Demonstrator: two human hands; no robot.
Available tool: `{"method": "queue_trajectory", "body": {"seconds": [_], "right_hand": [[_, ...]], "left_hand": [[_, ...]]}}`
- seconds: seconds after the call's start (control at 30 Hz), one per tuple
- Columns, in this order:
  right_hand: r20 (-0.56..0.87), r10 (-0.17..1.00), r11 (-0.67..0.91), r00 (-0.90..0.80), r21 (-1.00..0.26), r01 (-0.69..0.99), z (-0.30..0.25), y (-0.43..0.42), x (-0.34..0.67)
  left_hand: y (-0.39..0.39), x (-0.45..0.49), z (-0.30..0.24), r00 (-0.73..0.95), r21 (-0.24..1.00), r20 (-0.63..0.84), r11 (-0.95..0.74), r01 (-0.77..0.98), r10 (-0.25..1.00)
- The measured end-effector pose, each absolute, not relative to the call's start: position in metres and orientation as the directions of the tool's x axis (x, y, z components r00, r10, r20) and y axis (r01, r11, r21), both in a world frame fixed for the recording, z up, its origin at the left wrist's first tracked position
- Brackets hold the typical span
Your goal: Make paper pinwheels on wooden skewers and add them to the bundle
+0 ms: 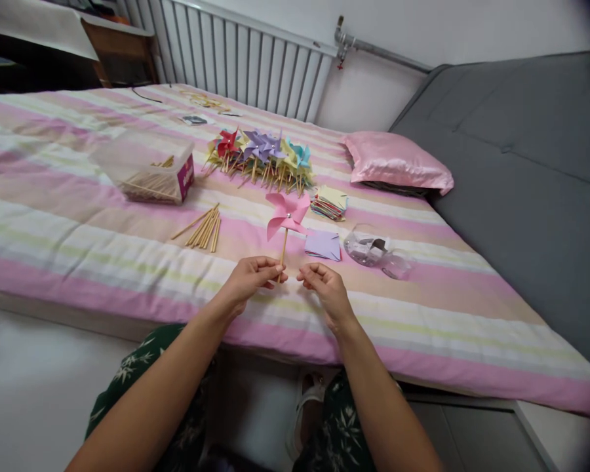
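Note:
A pink paper pinwheel (289,216) on a thin wooden stick stands upright above the near edge of the bed. My left hand (255,278) is closed on its stick near the lower end, pinching with thumb and fingers. Just to the right, apart from the stick, my right hand (324,288) has its fingers curled in and thumb pressed to them, with nothing visible between. Behind the pinwheel's right side lies a small stack of purple-topped paper squares (323,246). Loose wooden sticks (204,229) are fanned out to the left.
Finished pinwheels (260,154) lie in a heap farther back. Left of them sits a clear plastic box (150,167) of sticks. A second paper stack (329,202), a clear container (364,246) with small bits and a pink pillow (398,160) are on the right.

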State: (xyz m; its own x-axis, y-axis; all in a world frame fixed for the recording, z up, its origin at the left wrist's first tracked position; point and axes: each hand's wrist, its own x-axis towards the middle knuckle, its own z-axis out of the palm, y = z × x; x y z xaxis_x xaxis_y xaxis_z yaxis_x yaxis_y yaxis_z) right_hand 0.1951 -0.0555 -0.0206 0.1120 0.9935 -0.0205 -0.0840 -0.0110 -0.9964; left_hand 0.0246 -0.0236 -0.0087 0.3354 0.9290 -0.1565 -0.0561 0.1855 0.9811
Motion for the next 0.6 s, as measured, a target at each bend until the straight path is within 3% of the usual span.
{"method": "queue_trajectory", "body": {"seconds": [0.37,0.6], "right_hand": [[0.0,0.998,0.007,0.063,-0.995,-0.104,-0.03,-0.052,0.183],[0.075,0.991,0.071,0.115,-0.997,0.037,-0.052,-0.044,0.178]], "left_hand": [[-0.03,0.039,-0.021,0.435,0.983,-0.164,0.182,0.001,0.885],[-0.024,0.051,-0.04,0.423,0.987,-0.142,0.162,-0.011,0.895]]}}
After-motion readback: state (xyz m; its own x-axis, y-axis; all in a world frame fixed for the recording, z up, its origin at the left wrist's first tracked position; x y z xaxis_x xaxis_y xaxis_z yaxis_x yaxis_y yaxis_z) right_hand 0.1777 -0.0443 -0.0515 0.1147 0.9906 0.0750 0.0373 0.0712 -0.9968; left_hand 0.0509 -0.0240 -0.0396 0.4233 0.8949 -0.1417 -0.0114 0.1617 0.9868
